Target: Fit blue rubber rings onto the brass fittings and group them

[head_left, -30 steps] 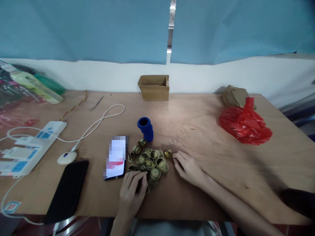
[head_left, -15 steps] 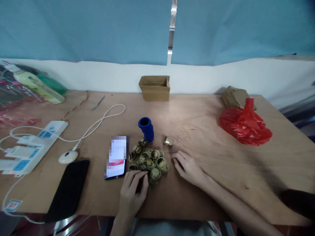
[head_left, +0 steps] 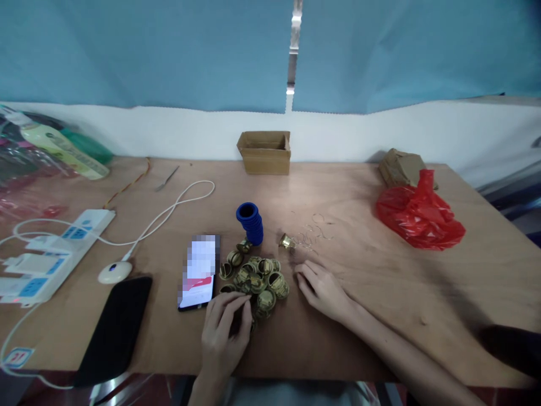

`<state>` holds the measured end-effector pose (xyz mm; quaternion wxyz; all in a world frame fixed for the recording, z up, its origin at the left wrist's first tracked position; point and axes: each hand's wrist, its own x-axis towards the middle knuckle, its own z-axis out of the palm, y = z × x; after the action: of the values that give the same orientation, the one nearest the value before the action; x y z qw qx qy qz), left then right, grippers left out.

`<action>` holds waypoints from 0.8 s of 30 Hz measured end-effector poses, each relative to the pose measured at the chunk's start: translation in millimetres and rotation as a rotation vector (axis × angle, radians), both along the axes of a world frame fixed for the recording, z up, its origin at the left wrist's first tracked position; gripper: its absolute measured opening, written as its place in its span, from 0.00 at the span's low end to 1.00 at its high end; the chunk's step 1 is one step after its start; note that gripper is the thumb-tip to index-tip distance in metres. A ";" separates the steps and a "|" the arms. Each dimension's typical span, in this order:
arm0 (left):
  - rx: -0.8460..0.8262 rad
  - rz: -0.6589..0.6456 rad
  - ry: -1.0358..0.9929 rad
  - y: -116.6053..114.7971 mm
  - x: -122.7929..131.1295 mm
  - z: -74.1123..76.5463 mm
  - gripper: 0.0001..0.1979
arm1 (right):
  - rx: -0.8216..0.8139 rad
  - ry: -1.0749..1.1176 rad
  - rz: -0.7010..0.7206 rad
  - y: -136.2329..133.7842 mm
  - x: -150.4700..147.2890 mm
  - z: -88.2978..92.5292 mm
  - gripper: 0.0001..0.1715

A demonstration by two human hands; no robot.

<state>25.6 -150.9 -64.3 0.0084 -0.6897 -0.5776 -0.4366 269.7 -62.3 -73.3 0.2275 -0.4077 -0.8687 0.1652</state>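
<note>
We had both bare hands low on the tabletop (head_left: 359,197), working around a pile of brass-coloured cup-shaped pieces (head_left: 256,279) just in front of the blue ribbed tube (head_left: 254,228). Left hand (head_left: 226,330), in front of the tube and a bit left, at the pile's near edge: fingers bent, thumb apart from the index; couldn't tell if anything was pinched, palm side hidden. Right hand (head_left: 322,290), in front of the tube and to its right: fingers loosely curled on the wood, no grip visible, apart from the pile. One lone cup-shaped piece (head_left: 286,242) lay on its side right of the tube, touching neither hand. For clean handling, we judged a light thumb-and-finger pinch on one rim at a time best, with the left hand steadying the heap; loose round pieces could roll. Main nuisance: thin curved wires (head_left: 311,232) farther right of the tube, just past the lone piece, likely to snag. The phone (head_left: 199,272), left of the tube and nearer us, crowded the left hand's side. Also noted: cardboard box (head_left: 267,161) behind the tube, red plastic bag (head_left: 422,217) far right of it, power strip (head_left: 63,254) far left.
</note>
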 end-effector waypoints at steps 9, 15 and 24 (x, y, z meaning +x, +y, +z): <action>-0.394 0.095 -0.327 71.8 11.9 42.5 0.40 | 0.036 -0.023 -0.004 0.3 0.0 -0.1 0.08; -0.418 -0.022 -0.077 108.0 14.1 40.5 0.35 | 0.029 -0.012 0.006 0.5 0.4 0.1 0.08; -0.384 -0.062 0.021 104.2 -1.6 21.6 0.22 | 0.026 -0.036 0.003 -1.9 0.9 -1.6 0.08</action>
<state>24.0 -46.7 -42.7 -0.1309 -0.7006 -0.6286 -0.3114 270.6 -64.1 -74.9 0.2168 -0.4064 -0.8753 0.1468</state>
